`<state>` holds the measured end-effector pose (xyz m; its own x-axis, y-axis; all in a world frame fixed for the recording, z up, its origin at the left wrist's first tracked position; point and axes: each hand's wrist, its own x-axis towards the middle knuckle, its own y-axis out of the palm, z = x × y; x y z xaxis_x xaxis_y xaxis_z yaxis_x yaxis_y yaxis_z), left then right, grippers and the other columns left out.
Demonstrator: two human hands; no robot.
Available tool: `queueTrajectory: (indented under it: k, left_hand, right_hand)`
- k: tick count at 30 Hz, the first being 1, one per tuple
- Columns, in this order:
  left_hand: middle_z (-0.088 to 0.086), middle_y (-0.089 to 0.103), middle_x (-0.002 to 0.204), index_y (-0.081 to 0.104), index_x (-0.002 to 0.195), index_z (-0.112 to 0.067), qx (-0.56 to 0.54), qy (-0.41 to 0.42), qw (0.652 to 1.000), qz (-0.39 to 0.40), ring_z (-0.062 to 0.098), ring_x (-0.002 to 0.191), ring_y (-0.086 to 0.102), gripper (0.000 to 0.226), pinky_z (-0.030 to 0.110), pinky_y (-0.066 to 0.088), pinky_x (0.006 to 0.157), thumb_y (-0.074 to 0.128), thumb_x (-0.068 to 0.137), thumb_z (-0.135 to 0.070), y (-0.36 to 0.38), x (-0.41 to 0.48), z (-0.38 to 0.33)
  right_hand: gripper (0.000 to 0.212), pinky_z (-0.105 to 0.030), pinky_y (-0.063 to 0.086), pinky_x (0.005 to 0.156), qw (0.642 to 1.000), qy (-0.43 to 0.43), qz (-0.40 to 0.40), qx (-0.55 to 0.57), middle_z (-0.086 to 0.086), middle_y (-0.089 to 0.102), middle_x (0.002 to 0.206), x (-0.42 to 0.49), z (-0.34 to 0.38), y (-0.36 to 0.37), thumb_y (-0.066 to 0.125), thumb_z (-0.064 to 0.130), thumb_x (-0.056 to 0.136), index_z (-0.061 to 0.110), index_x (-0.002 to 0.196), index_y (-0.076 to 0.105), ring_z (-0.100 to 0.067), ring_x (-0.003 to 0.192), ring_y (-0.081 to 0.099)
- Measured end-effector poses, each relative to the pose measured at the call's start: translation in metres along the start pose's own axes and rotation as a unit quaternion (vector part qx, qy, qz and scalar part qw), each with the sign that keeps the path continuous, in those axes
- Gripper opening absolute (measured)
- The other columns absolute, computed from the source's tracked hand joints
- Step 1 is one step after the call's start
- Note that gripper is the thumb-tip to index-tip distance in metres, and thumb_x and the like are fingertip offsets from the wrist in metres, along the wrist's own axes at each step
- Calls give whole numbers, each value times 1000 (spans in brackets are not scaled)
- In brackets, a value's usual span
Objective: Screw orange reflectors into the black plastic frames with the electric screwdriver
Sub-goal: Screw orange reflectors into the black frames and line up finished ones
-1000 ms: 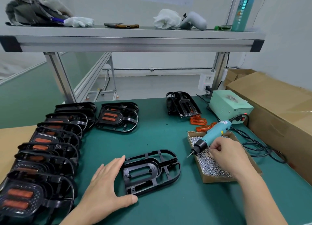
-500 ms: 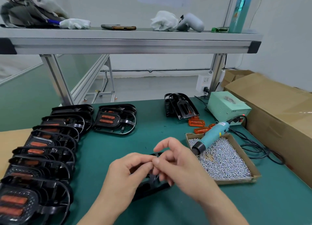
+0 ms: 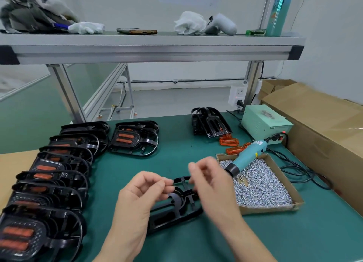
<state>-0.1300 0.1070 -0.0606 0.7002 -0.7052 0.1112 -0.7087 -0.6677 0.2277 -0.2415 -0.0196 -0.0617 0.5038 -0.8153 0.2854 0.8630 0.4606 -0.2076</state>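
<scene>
Both hands are hovering over a black frame (image 3: 176,208) that is lying flat near the front edge of the bench (image 3: 176,149). The left hand (image 3: 141,198) is curling its fingers, and its thumb and first finger are pressing their tips together. Anything between them is too small to see. The right hand (image 3: 212,183) is blurry, with its fingers bending, so I cannot tell if it is pinching anything. The blue electric screwdriver (image 3: 245,157) is lying across a box of screws (image 3: 275,209) near the right edge. Orange reflectors (image 3: 228,141) are sitting just behind the box. Finished frames (image 3: 64,183) are lining the left edge.
</scene>
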Motion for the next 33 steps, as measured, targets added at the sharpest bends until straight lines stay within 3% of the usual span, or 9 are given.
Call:
queueTrajectory:
  k: [2, 7, 11, 15, 19, 23, 26, 31, 33]
  left_hand:
    - [19, 74, 87, 71, 72, -17, 7, -1, 1000, -8, 24, 76, 71, 21, 26, 57, 67, 71, 84, 1, -7, 3, -1]
    - [22, 71, 81, 69, 69, -17, 13, -16, 1000, -18, 25, 69, 69, 26, 33, 53, 69, 67, 84, 4, -13, 4, -2]
    - [23, 71, 78, 68, 68, -17, 18, -23, 999, -16, 25, 67, 68, 30, 25, 56, 59, 66, 85, 7, -14, 6, 2]
    - [24, 72, 79, 72, 71, -15, 10, -40, 999, -10, 26, 68, 72, 25, 23, 57, 60, 69, 82, 8, -11, 6, 4]
    - [26, 73, 82, 75, 76, -11, -8, -67, 998, -9, 28, 74, 75, 17, 21, 58, 63, 73, 79, 6, -10, 6, 7]
    - [26, 74, 86, 74, 78, -10, -12, -89, 996, 0, 32, 82, 75, 13, 23, 59, 68, 75, 76, 3, -13, 5, 10]
    - [24, 74, 86, 74, 78, -8, 11, -85, 996, -4, 31, 82, 75, 16, 21, 58, 67, 72, 81, 7, -19, 7, 13]
    - [12, 75, 77, 75, 77, -18, 115, -31, 991, -58, 15, 66, 70, 27, 15, 54, 60, 67, 88, 5, -31, 12, 27]
    - [6, 74, 76, 75, 77, -24, 147, 0, 984, -100, 7, 64, 64, 28, 11, 50, 61, 70, 88, 1, -38, 15, 34]
  right_hand:
    - [22, -31, 51, 78, 993, 8, -102, -66, 6, 65, 87, 18, -11, -22, 70, 45, 88, 27, 92, 57, -9, 77, 61]
    - [63, -45, 49, 96, 962, 142, -206, -109, -11, 47, 127, 59, -48, -80, 73, 44, 87, 9, 131, 43, -24, 107, 55]
    - [58, -35, 51, 67, 945, 232, -229, -30, -16, 59, 117, 80, -67, -96, 72, 42, 89, 9, 123, 38, -19, 84, 61]
    - [55, -22, 50, 42, 923, 303, -215, 96, -18, 66, 110, 94, -76, -98, 74, 34, 91, 1, 128, 49, -22, 75, 66]
    - [34, -22, 47, 46, 917, 311, -212, 135, -11, 69, 89, 94, -80, -95, 72, 39, 91, 8, 102, 61, -17, 60, 59]
    - [27, -17, 44, 39, 921, 273, -215, 178, -8, 69, 85, 93, -77, -91, 72, 38, 92, 13, 93, 62, -14, 60, 57]
    - [28, -16, 45, 39, 925, 267, -215, 168, -8, 70, 88, 92, -77, -92, 71, 38, 92, 12, 95, 62, -14, 63, 59]
    - [46, -23, 53, 44, 926, 287, -219, 113, -13, 67, 103, 88, -79, -100, 73, 31, 92, 2, 120, 52, -15, 62, 67]
    - [53, -30, 51, 48, 934, 285, -213, 18, -16, 67, 101, 85, -75, -104, 73, 40, 89, 1, 117, 50, -15, 53, 63]
